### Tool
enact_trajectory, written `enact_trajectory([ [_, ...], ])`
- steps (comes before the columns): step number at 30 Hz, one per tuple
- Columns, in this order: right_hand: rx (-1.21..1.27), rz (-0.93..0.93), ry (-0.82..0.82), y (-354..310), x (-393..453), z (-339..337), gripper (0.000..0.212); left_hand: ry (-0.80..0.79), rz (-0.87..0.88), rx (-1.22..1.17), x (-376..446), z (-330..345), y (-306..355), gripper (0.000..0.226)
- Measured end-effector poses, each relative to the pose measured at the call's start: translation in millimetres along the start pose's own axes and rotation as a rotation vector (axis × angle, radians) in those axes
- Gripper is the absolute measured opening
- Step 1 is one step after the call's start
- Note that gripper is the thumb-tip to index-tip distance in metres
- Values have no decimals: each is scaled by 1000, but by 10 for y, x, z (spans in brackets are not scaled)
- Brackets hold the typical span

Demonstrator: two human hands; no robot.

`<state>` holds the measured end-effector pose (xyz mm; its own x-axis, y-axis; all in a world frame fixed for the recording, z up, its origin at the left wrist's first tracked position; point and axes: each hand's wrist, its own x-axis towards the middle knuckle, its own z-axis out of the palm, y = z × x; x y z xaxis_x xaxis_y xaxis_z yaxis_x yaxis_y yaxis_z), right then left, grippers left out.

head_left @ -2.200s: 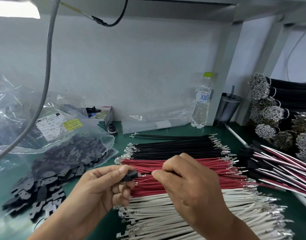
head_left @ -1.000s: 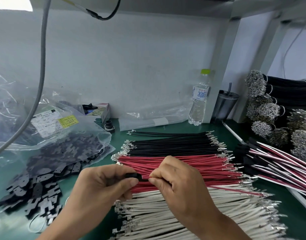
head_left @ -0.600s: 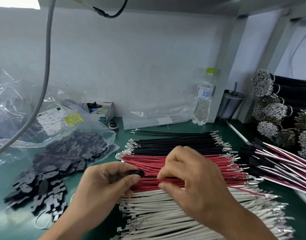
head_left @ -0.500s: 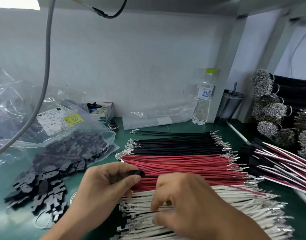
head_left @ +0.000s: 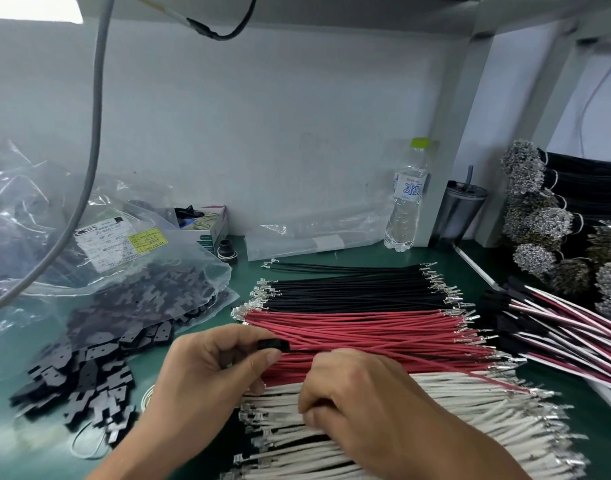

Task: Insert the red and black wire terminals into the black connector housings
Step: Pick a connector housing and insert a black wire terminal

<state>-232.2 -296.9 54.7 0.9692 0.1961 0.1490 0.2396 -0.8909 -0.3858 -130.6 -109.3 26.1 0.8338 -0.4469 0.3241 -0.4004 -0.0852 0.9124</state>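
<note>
Left hand with thumb and forefinger pinching a black connector housing held over the near edge of the red wires; remaining fingers curl beneath, palm turned rightward, forearm entering from the lower left. A thin dark wire runs rightward from the housing across the red bundle. Right hand, back uppermost, with fingers curled downward onto the left ends of the white wires, which lie just nearer the viewer than the red wires; whether its fingertips pinch a wire cannot be told, since the knuckles hide them. Its forearm enters from the lower right. Black wires lie touching the far side of the red wires, all three bundles parallel with metal terminals at both ends. Left of the red wires, loose black housings spill from a clear plastic bag onto the green bench. Right of the red wires lie assembled harnesses of red, white and black leads. Beyond the red wires, against the wall, stand a water bottle and a dark tumbler.
</note>
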Motion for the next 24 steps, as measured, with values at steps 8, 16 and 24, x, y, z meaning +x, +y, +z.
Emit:
enact_trajectory([
  [8, 118, 74, 190, 10, -16, -44, 6, 7, -27, -57, 12, -31, 4, 18],
  [16, 173, 103, 512, 39, 21, 86, 12, -13, -36, -102, 18, -42, -23, 19],
  [24, 14, -17, 595, 32, 53, 133, 1, -64, -37, -132, 9, -46, -4, 20],
])
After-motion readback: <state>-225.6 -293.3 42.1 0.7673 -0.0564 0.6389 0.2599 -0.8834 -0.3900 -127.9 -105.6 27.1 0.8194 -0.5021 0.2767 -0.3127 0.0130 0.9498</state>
